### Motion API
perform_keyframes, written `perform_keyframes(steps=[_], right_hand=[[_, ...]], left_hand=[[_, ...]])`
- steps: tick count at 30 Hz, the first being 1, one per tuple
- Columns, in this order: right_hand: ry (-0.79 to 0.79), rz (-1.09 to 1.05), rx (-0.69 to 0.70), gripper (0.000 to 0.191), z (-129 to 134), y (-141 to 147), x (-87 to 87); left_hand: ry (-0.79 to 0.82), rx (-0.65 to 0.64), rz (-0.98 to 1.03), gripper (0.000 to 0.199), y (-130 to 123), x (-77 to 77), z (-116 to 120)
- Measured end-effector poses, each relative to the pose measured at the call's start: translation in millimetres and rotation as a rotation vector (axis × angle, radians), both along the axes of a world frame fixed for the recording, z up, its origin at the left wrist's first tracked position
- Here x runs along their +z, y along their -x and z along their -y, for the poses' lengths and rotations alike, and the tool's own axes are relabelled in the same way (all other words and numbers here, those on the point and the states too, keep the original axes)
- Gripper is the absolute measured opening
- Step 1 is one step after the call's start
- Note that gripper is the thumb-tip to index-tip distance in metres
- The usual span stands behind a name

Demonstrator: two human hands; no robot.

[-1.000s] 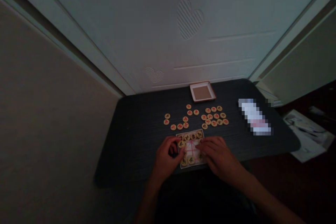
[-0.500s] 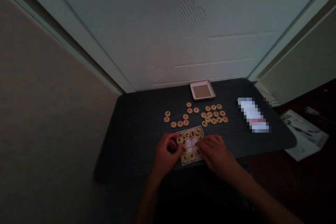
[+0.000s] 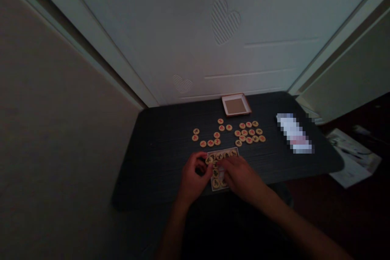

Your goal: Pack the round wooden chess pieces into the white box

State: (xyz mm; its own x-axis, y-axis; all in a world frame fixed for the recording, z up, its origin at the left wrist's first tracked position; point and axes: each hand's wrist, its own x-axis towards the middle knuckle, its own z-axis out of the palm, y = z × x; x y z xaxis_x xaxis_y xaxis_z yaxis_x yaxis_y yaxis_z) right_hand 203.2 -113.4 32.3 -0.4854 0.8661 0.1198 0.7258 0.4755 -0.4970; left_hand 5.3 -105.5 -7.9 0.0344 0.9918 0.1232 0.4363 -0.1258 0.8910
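My left hand (image 3: 195,178) pinches a round wooden Chinese chess piece (image 3: 209,160) between thumb and fingers, at the left rim of a shallow open box (image 3: 213,189). Inside the box, black-marked pieces (image 3: 216,183) lie along the left side and the far side. My right hand (image 3: 242,176) is over the right half of the box, fingers bent and close together. Its index fingertip touches or hovers at a piece (image 3: 215,164) in the left column. Whatever may be under its other fingers is hidden, as is the box's right side.
Red-marked and black-marked pieces (image 3: 244,132) lie loose on the dark table (image 3: 158,146) beyond the box. A tray-like box lid (image 3: 224,107) rests at the back edge, by a white door (image 3: 146,28). A blurred phone-like thing (image 3: 294,134) lies at the right.
My right hand has moved left, from the box's right side across its middle to the left column. The left hand still holds its piece. The view has shifted slightly.
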Motion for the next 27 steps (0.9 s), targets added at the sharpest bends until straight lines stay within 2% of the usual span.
perform_keyframes(steps=[4, 8, 13, 17, 24, 27], right_hand=[[0.007, -0.026, 0.000, 0.034, -3, 6, -3.6], [-0.001, -0.050, -0.027, 0.042, -1, -4, -1.9], [0.045, -0.073, 0.010, 0.035, 4, -8, 1.3], [0.039, -0.132, 0.018, 0.038, 4, -7, -2.4], [-0.006, -0.016, -0.098, 0.033, -3, -27, -0.1], [-0.021, 0.048, -0.065, 0.030, -6, -29, 1.7]], left_hand=[[0.015, -0.002, 0.029, 0.029, 0, 0.0, 1], [0.004, 0.015, 0.033, 0.029, -2, 0.2, 1], [0.020, 0.004, 0.026, 0.029, -2, 1.5, 0], [0.025, 0.009, 0.012, 0.029, -1, 2.2, 0], [0.007, 0.020, -0.011, 0.030, -1, -0.6, 1], [-0.002, 0.011, -0.022, 0.030, -2, -1.8, 0]])
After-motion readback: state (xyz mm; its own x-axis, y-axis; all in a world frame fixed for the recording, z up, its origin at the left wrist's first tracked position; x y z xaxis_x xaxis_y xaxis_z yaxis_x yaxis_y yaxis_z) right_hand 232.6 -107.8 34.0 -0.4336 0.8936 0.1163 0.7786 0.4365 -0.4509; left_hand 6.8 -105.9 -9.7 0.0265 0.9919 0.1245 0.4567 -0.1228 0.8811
